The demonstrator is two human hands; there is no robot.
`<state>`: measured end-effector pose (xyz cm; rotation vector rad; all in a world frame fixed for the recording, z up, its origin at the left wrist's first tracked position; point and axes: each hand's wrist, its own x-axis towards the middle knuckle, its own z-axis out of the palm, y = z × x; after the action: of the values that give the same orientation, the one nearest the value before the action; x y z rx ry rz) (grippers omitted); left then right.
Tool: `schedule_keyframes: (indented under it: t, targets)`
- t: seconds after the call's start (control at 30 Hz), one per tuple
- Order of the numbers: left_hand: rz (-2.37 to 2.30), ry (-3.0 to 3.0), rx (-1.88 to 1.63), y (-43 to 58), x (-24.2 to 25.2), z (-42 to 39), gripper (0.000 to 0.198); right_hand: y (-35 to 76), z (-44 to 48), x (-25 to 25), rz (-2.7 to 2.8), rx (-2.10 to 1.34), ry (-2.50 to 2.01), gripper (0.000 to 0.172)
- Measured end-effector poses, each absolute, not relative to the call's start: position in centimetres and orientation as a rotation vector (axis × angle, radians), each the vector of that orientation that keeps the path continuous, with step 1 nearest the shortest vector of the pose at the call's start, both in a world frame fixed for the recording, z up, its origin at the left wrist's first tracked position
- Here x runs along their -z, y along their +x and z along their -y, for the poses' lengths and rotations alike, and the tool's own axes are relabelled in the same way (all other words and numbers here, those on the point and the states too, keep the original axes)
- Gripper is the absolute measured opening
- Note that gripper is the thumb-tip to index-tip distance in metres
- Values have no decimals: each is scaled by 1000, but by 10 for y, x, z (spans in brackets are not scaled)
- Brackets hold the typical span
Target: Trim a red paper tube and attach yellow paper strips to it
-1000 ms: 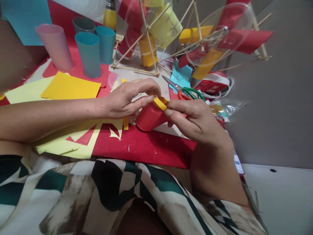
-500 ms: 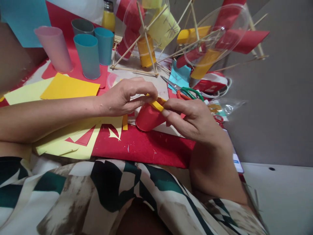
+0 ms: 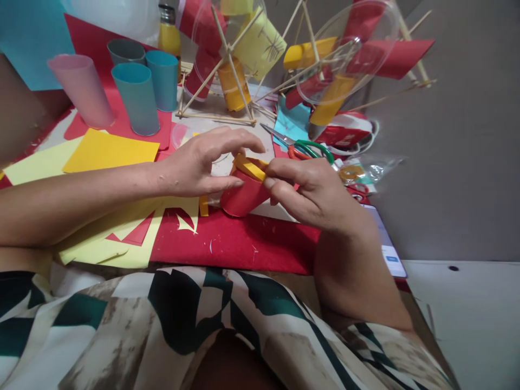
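A red paper cup (image 3: 244, 197) stands slightly tilted on the table in front of me, with a yellow paper strip (image 3: 249, 169) around its upper rim. My right hand (image 3: 309, 189) pinches the strip at the rim's right side between thumb and fingertips. On the other side, my left hand (image 3: 211, 160) has its thumb and fingers spread apart around the cup's left side. Its thumb tip is by the red wall, and I cannot tell whether it touches. The far side of the cup is hidden.
Green-handled scissors (image 3: 311, 149) lie behind my right hand. Several plastic cups (image 3: 136, 103) stand at the back left. Stick frames (image 3: 217, 118) with paper cups and clear discs rise at the back. Yellow paper sheets (image 3: 111, 154) lie left; a phone (image 3: 385, 244) lies right.
My left hand has let go of the yellow strip and spread its fingers. My right hand keeps its pinch. The whole view has shifted slightly.
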<state>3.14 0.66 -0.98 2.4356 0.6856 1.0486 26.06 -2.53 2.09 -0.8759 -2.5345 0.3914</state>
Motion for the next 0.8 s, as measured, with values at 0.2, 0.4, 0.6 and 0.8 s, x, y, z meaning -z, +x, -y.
schedule_keyframes:
  t: [0.2, 0.4, 0.6, 0.8]
  targets:
    - [-599, 2539, -1116, 30, 13, -6, 37, 262, 25, -24, 2539, -448, -872, 22]
    - [-548, 2679, -1175, 27, 17, -7, 27, 262, 23, -21, 2536, -398, -883, 20]
    - [-545, 2669, -1251, 27, 17, -4, 21, 260, 21, -19, 2476, -329, -842, 20]
    - [-612, 2624, -1232, 28, 16, -3, 17, 259, 25, -20, 2444, -325, -890, 23]
